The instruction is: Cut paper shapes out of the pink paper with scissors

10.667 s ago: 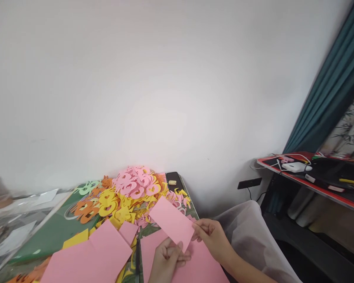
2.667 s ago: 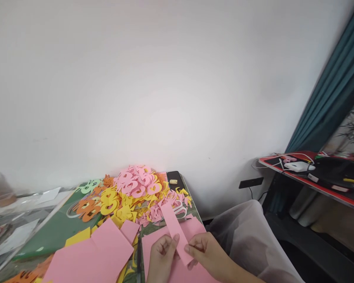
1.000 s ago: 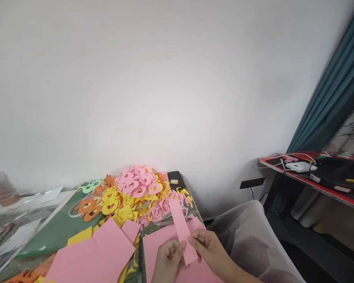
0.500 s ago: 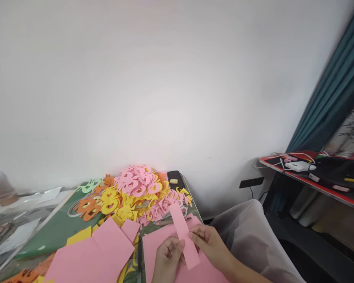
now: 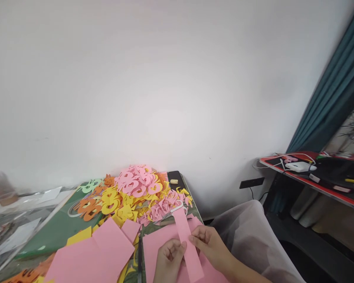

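A pink paper strip [image 5: 186, 232] slants between my hands, held up above a large pink sheet [image 5: 156, 239]. My left hand [image 5: 170, 257] pinches the strip's left edge with thumb and fingers. On the opposite edge, my right hand [image 5: 208, 245] grips it the same way, its thumb on the front face. Just past the strip's upper end show the pale handles of scissors [image 5: 178, 206]; their blades lie partly hidden under paper. To the left of my hands rest more pink sheets [image 5: 91, 251].
Pink heart cut-outs [image 5: 137, 181], yellow cut-outs [image 5: 110, 198] and orange ones [image 5: 90, 206] are heaped toward the wall. Pink scraps [image 5: 162, 206] lie before them. A black phone [image 5: 176, 179] bears a small yellowish block. At right stands a red-edged desk [image 5: 312, 179].
The pink strip has slid down toward me between my fingers, its upper end now lower and its bottom end nearer the frame's edge. Both hands stay almost in place, still pinching it.
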### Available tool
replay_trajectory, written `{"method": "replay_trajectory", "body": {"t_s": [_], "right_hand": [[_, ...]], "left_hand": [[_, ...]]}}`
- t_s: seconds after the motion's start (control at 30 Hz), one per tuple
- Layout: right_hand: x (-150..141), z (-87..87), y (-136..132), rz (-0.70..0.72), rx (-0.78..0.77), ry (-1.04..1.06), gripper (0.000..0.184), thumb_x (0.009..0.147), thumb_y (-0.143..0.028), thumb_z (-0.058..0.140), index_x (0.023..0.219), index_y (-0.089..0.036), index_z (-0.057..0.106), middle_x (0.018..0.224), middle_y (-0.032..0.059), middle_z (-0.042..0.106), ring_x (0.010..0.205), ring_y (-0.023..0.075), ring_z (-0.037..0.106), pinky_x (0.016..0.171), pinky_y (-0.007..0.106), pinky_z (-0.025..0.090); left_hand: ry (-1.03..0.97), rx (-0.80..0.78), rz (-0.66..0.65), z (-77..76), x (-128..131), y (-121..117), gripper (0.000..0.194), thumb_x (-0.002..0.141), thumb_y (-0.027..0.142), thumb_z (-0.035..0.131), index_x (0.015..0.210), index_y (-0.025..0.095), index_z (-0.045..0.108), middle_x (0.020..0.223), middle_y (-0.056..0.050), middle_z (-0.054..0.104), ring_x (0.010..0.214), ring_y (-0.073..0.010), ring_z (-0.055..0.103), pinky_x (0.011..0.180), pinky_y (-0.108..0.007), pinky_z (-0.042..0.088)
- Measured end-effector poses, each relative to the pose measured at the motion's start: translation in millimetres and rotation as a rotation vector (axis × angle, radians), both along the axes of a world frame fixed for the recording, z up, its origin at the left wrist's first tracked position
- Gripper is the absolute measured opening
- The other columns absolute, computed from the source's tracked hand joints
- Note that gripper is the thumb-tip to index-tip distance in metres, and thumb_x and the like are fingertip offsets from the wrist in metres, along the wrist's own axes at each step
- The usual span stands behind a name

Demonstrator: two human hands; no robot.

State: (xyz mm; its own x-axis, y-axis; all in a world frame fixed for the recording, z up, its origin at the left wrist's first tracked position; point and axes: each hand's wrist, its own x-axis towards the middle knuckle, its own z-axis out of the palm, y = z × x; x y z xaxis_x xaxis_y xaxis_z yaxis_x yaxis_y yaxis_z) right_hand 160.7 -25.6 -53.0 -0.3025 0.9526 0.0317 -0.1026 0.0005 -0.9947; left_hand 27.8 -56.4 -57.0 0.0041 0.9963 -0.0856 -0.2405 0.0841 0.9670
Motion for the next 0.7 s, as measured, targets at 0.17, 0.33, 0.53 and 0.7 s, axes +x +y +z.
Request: {"method": "replay_trajectory", "body": {"t_s": [0.17, 0.33, 0.53, 0.7], "right_hand": [[-2, -1.0, -2, 0.038, -0.037, 0.012, 0.033, 0.057, -0.041, 0.069, 0.055, -0.014, 0.051, 0.045, -0.0041, 0.049, 0.042, 0.0076, 0.043, 0.044, 0.019, 0.033], [0, -4.2, 0, 0.006, 0.025, -0.033, 0.035, 0.06, -0.045, 0.065, 0.053, -0.015, 0.05, 0.046, -0.0045, 0.047, 0.044, 0.0077, 0.041, 0.044, 0.019, 0.031], [-5, -19.9, -2, 0.068, 0.086, -0.079, 0.038, 0.064, -0.044, 0.062, 0.05, -0.014, 0.045, 0.044, -0.0073, 0.032, 0.043, 0.005, 0.028, 0.042, 0.019, 0.021], [-15, -19.9, 2, 0.067, 0.057, -0.087, 0.036, 0.064, -0.045, 0.062, 0.054, -0.013, 0.048, 0.047, -0.0057, 0.037, 0.046, 0.0061, 0.032, 0.045, 0.019, 0.026]], "left_hand": [[0.029, 0.03, 0.019, -3.3, -3, 3, 0.031, 0.06, 0.045, 0.064, 0.057, 0.014, 0.059, 0.051, 0.0, 0.058, 0.05, -0.0115, 0.05, 0.052, -0.021, 0.041], [0.068, -0.008, -0.005, -14.7, -3, 5, 0.038, 0.056, 0.051, 0.064, 0.052, 0.015, 0.054, 0.045, 0.002, 0.051, 0.044, -0.0097, 0.045, 0.045, -0.02, 0.037], [0.22, 0.03, 0.068, -33.5, -15, 12, 0.046, 0.056, 0.057, 0.06, 0.044, 0.017, 0.041, 0.04, 0.007, 0.032, 0.04, -0.0058, 0.029, 0.04, -0.018, 0.023], [0.239, 0.0, 0.024, -30.9, -25, 14, 0.047, 0.054, 0.06, 0.059, 0.042, 0.018, 0.041, 0.035, 0.006, 0.038, 0.035, -0.0068, 0.032, 0.037, -0.019, 0.021]]}}
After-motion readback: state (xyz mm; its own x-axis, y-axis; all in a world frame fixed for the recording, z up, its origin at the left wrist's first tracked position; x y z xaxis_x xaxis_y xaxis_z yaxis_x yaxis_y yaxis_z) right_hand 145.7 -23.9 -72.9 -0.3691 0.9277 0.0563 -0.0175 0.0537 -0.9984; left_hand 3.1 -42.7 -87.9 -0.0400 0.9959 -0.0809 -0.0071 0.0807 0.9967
